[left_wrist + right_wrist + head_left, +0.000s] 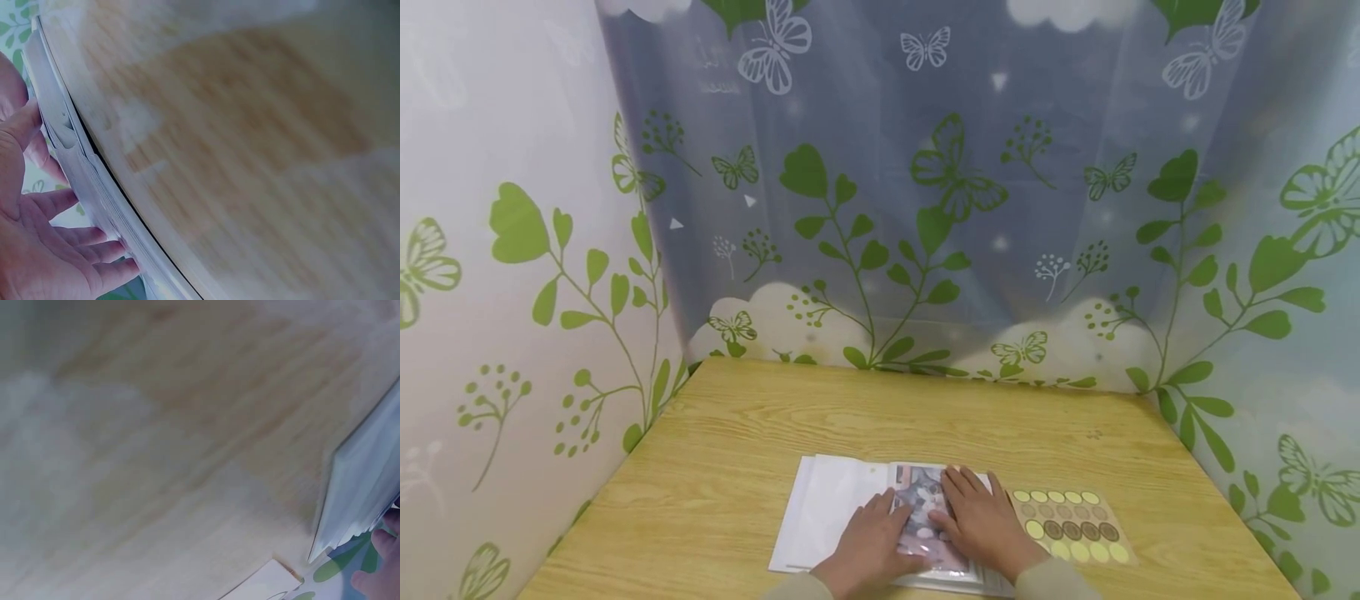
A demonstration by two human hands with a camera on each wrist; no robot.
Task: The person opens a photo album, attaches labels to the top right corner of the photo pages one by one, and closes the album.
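An open book or album (831, 504) lies on the table, its left page white. On its right page is a picture (921, 493) in grey and pink under a shiny clear cover. My left hand (874, 537) rests on the picture's left and lower part, fingers extended. Across the picture's right side my right hand (981, 518) lies spread, pressing on it. The left wrist view shows the left hand (47, 253) with its fingers against the album's stacked pages (103, 194). Only some fingertips of the right hand (382, 569) show in the right wrist view, beside the page edges.
Right of the album lies a sheet of round stickers (1071, 527) in yellow and brown, close to the right hand. The wooden table (700, 483) is enclosed by printed curtains (865, 208) with leaves and butterflies at the back and both sides.
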